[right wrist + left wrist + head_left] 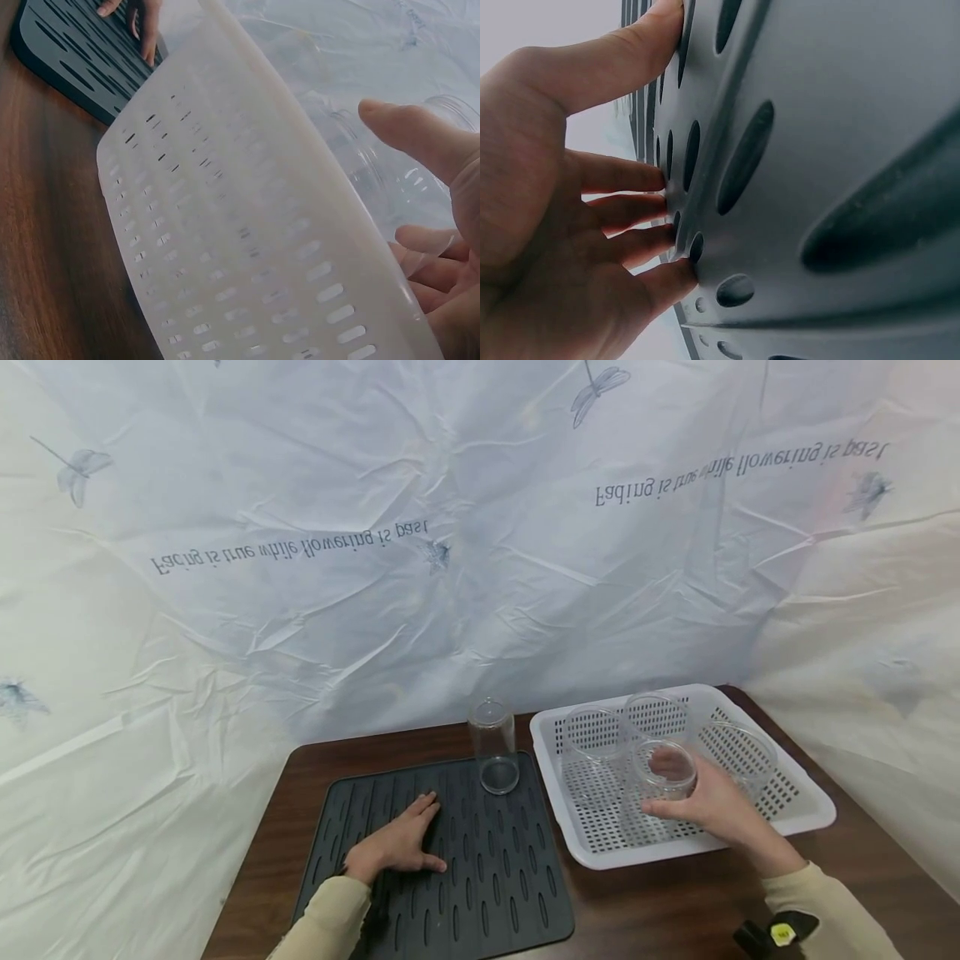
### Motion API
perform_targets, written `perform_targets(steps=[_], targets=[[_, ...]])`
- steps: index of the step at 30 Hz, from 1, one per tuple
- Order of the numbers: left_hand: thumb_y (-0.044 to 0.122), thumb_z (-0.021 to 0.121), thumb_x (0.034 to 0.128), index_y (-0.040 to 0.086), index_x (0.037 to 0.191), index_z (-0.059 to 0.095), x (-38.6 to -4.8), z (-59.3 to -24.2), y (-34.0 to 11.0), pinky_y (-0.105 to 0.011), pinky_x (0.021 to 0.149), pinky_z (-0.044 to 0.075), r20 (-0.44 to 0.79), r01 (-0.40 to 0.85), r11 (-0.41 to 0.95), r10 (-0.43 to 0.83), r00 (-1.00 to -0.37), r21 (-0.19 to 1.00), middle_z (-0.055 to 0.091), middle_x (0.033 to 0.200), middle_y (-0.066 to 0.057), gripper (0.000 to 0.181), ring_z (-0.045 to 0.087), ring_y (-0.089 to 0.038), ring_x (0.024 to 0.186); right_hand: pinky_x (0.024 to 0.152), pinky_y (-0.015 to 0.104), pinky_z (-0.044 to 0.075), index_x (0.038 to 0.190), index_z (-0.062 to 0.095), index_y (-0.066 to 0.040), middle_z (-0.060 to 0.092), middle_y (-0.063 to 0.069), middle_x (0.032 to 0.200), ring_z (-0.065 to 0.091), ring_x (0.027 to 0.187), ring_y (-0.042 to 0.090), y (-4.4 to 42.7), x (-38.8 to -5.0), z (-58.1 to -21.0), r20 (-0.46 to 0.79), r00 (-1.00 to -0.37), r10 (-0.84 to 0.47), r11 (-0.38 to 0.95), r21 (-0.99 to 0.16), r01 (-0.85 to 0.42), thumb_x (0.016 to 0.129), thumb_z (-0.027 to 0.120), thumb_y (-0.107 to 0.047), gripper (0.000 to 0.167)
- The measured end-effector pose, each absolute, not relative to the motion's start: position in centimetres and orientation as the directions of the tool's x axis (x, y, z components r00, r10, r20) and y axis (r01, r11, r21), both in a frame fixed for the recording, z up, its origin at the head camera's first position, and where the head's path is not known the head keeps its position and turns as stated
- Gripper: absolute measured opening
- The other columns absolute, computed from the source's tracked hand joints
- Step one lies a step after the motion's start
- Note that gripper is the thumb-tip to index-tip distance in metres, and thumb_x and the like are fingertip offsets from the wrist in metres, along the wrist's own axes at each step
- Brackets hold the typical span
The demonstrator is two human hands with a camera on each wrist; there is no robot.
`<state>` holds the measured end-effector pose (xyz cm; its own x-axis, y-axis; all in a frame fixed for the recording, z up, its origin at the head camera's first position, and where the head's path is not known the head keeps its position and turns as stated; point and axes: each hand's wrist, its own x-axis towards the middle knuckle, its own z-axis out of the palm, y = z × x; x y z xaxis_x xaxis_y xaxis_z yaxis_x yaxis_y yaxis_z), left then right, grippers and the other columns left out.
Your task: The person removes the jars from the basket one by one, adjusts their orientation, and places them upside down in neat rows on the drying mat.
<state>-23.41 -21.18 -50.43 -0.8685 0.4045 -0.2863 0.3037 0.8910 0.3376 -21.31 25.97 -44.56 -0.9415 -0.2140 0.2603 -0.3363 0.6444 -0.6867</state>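
My right hand (pixel 712 802) reaches into a white perforated basket (pixel 813 810) and curls round a clear drinking glass (pixel 663 768), thumb on the near side. Its fingers show through the glass; in the right wrist view the contact is partly hidden. Beside it in the basket stand other clear glasses (pixel 592 735). My left hand (pixel 397 843) rests on a dark grey slotted mat (pixel 502 860) with fingers extended and thumb spread, fingertips touching its surface in the left wrist view. One clear glass (pixel 493 743) stands on the mat's back right corner.
Mat and basket lie side by side on a dark brown wooden table (pixel 600 910). Behind the table hangs a wrinkled pale sheet (pixel 360 610) with printed lettering and dragonflies. The basket's raised rim stands around the glasses.
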Motion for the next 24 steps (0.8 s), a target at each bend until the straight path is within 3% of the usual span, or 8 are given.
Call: perform_targets(steps=[15, 24], targets=[[0.053, 0.078, 0.0758, 0.001, 0.152, 0.031, -23.37, -50.7, -21.19, -0.056, 0.114, 0.029, -0.283, 0.299, 0.89, 0.402, -0.871, 0.346, 0.015, 0.162, -0.015, 0.104, 0.015, -0.037, 0.149, 0.081, 0.038, 0.052, 0.124, 0.059, -0.005, 0.067, 0.017, 0.119, 0.064, 0.109, 0.036, 25.99, -21.35, -44.32, 0.234, -0.958, -0.167, 0.708, -0.648, -0.282, 0.071, 0.086, -0.043, 0.07], [0.055, 0.078, 0.0753, 0.0, 0.151, 0.032, -23.26, -50.6, -21.28, -0.056, 0.113, 0.03, -0.269, 0.311, 0.883, 0.414, -0.87, 0.351, 0.017, 0.162, -0.017, 0.104, 0.017, -0.037, 0.149, 0.078, 0.038, 0.052, 0.119, 0.062, -0.006, 0.067, 0.014, 0.114, 0.064, 0.103, 0.033, 25.59, -21.34, -43.93, 0.259, -0.949, -0.181, 0.719, -0.623, -0.307, 0.069, 0.087, -0.047, 0.069]])
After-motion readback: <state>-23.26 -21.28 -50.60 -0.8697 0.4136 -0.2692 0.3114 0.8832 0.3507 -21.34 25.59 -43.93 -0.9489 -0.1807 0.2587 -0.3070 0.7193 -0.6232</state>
